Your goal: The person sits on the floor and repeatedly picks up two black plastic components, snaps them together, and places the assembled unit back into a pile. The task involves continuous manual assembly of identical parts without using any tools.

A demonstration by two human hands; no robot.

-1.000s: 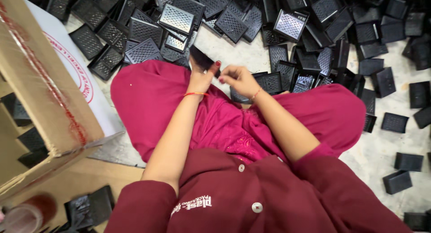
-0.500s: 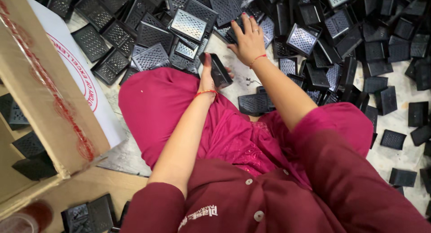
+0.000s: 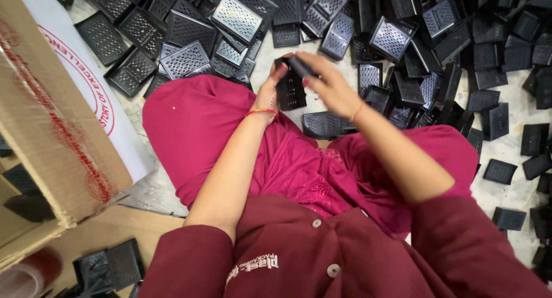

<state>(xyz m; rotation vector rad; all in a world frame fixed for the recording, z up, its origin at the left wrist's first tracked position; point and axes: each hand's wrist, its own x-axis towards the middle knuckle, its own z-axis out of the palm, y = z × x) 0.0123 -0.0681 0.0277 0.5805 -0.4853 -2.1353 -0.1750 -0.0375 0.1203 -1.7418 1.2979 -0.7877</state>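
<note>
The right hand [image 3: 329, 86] has returned from its reach into the pile and now closes its fingers over a small black perforated plastic tray [image 3: 300, 66], bringing it onto the matching black tray [image 3: 290, 91] gripped upright in the left hand [image 3: 269, 91]. Both pieces sit together above the magenta-clad lap [image 3: 230, 137]; half a second earlier the right hand lay spread on the scattered heap of black grated trays [image 3: 241, 22] on the floor. A cardboard carton [image 3: 46, 131] stands to the left.

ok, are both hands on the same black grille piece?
Yes: the left hand and right hand both grip one black grille piece held above the lap.
</note>
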